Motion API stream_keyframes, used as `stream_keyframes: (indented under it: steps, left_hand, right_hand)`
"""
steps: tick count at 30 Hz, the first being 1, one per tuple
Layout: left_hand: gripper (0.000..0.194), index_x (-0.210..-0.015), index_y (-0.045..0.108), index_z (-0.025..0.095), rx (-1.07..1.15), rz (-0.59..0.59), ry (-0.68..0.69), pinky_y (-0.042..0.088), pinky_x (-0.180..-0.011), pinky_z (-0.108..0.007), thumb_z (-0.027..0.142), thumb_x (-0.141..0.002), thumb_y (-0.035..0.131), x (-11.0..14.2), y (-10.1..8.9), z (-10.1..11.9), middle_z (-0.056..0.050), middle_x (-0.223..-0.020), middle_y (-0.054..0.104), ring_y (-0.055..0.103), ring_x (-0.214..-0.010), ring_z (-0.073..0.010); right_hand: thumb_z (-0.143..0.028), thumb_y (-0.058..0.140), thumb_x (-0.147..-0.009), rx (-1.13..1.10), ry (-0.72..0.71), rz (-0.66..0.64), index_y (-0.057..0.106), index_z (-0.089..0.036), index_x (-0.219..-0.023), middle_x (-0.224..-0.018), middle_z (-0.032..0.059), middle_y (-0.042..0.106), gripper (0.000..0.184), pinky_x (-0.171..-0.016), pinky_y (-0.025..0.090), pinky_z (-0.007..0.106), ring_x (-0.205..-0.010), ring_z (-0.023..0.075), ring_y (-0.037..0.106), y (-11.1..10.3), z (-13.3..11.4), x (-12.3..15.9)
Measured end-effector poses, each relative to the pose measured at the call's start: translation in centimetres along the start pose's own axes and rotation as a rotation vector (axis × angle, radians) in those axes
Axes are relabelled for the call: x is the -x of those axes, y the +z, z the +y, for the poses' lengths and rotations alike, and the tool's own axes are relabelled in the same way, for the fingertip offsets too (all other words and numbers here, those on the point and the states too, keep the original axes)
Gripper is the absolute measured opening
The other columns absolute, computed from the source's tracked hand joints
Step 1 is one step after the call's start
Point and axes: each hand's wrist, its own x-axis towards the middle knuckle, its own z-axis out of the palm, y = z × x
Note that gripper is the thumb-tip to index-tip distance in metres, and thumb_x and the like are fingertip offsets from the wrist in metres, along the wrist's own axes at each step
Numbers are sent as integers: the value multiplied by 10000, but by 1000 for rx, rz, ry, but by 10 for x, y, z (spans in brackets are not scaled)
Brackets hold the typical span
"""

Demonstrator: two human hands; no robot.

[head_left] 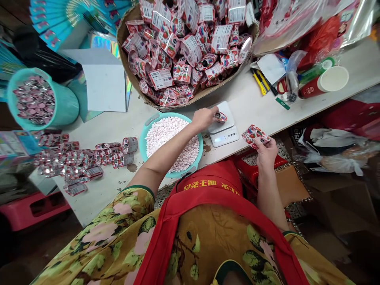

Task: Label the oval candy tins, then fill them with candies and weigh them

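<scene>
My left hand point(204, 119) reaches across a turquoise basin point(143, 139) of small pale-pink candies. Its fingers pinch a red strawberry-print packet point(221, 117) on the plate of a white digital scale point(225, 136). The scale's display is lit, but I cannot read it. Off the table's front edge, to the right of the scale, my right hand point(267, 152) is closed on another flat strawberry-print packet point(252, 133), gripped by its lower right end.
A large cardboard box point(123, 51) full of printed packets stands behind the basin. Packets stand in rows point(80, 158) on the left, near a turquoise bucket point(67, 103) of small shiny pieces. Cutter knives point(259, 82) and a red paper cup point(310, 90) lie at right.
</scene>
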Motion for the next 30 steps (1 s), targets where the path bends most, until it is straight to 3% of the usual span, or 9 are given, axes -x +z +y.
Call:
stream_keyframes:
  steps: [4, 7, 10, 14, 17, 19, 22, 24, 30]
  left_hand:
    - [247, -1086, 731, 191, -209, -60, 99, 434, -752, -365, 229, -967, 518, -3, 8, 16, -165, -1032, 748, 690, -960, -311]
    - [275, -1109, 722, 186, -158, 45, 14, 434, -759, -366, 231, -994, 476, 22, -12, 9, -170, -1048, 748, 699, -944, -310]
    - [275, -1119, 711, 212, -86, 254, -206, 414, -747, -339, 348, -1010, 499, 89, -55, -22, -142, -1068, 747, 694, -937, -293]
    - [330, -1081, 718, 215, -51, 456, -662, 374, -716, -316, 467, -994, 523, 228, -93, -92, -125, -936, 739, 672, -894, -286]
    - [373, -1034, 721, 188, -77, 403, -989, 361, -715, -334, 518, -947, 571, 311, -70, -157, -143, -837, 705, 648, -862, -317]
    - [322, -987, 717, 170, -23, 335, -1102, 365, -733, -350, 461, -936, 587, 335, -37, -196, -153, -838, 692, 634, -879, -326]
    - [161, -964, 696, 162, 151, 322, -1160, 373, -770, -349, 291, -892, 633, 337, 12, -234, -118, -800, 668, 610, -908, -301]
    - [100, -890, 676, 172, 243, 364, -1158, 377, -757, -321, 251, -829, 691, 333, 30, -250, -75, -746, 638, 600, -886, -268]
    - [210, -798, 571, 180, 1155, 722, -1081, 334, -548, -224, 166, -647, 715, 354, 32, -274, 19, -641, 563, 489, -564, -116]
  right_hand:
    - [-320, 932, -511, -53, -7, -31, 598, -205, -934, -924, -33, 709, 552, -810, 613, 313, -839, 128, 693, 2, -9, 6]
    - [-301, 922, -520, -148, 31, -77, 581, -216, -909, -913, -42, 714, 525, -779, 621, 313, -835, 136, 711, 11, -20, 13]
    - [-294, 907, -544, -212, 135, -223, 614, -222, -924, -942, -27, 731, 485, -731, 638, 341, -836, 160, 725, 30, -30, 21]
    - [-277, 894, -560, -176, 247, -506, 703, -203, -1039, -997, 22, 755, 521, -740, 650, 342, -869, 184, 742, 72, -39, 43]
    - [-234, 895, -546, -148, 253, -640, 716, -197, -1030, -1023, 30, 768, 517, -804, 651, 363, -913, 196, 748, 106, -43, 69]
    - [-213, 896, -551, -126, 248, -713, 707, -198, -1026, -1070, 42, 769, 511, -872, 642, 409, -966, 213, 747, 126, -44, 84]
    - [-210, 900, -563, -60, 241, -783, 694, -195, -1037, -1096, 59, 766, 517, -879, 641, 427, -995, 233, 746, 147, -42, 100]
    - [-197, 901, -562, -24, 226, -790, 693, -193, -1027, -1076, 52, 768, 509, -837, 651, 391, -974, 223, 747, 154, -40, 107]
    - [-169, 884, -574, -5, 242, -767, 723, -161, -1007, -1044, 55, 771, 462, -807, 658, 346, -936, 203, 750, 155, -35, 116]
